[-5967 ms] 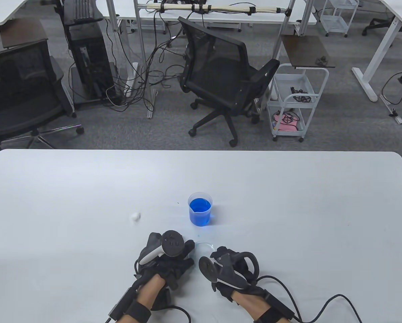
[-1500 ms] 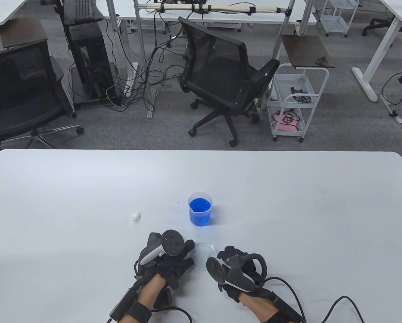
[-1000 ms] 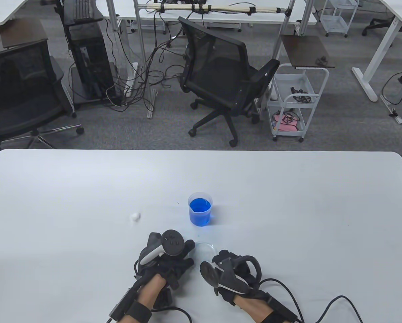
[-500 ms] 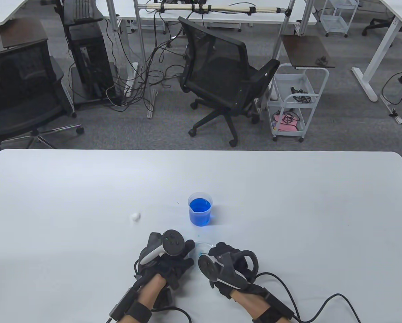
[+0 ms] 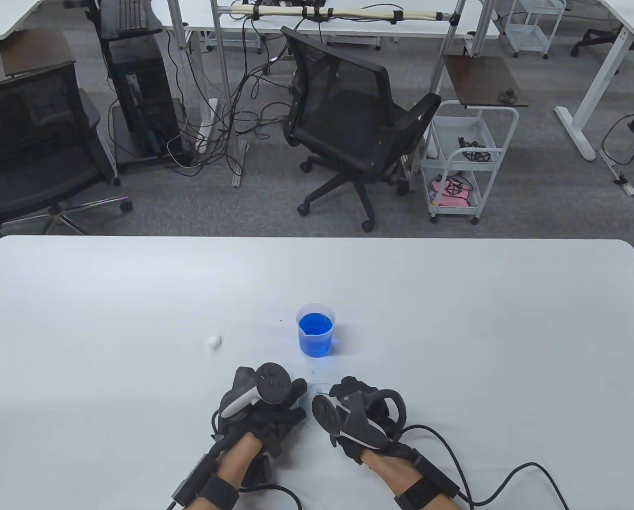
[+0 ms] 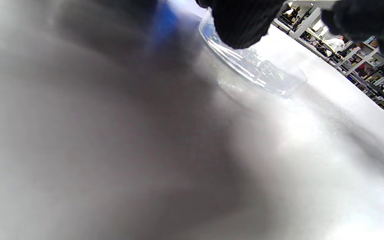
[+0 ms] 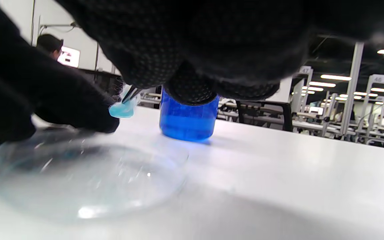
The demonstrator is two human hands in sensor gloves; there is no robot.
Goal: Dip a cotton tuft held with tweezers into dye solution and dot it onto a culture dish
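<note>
A clear culture dish [image 5: 317, 387] lies on the white table between my hands; it also shows in the right wrist view [image 7: 88, 180] and the left wrist view [image 6: 258, 70]. My left hand [image 5: 294, 394] holds the dish by its left rim, a fingertip [image 6: 242, 23] on the edge. My right hand [image 5: 343, 392] grips tweezers [image 7: 131, 93] whose tips pinch a blue-stained cotton tuft [image 7: 122, 108], held just above the dish's far side. A beaker of blue dye [image 5: 316, 332] stands just beyond the dish, also in the right wrist view [image 7: 188, 121].
A loose white cotton ball [image 5: 213, 342] lies on the table [image 5: 455, 319] left of the beaker. Small blue specks mark the table near the beaker's base. Glove cables trail off the near edge.
My right hand has moved left and forward over the dish, covering more of it. My left hand, the beaker and the cotton ball have not moved.
</note>
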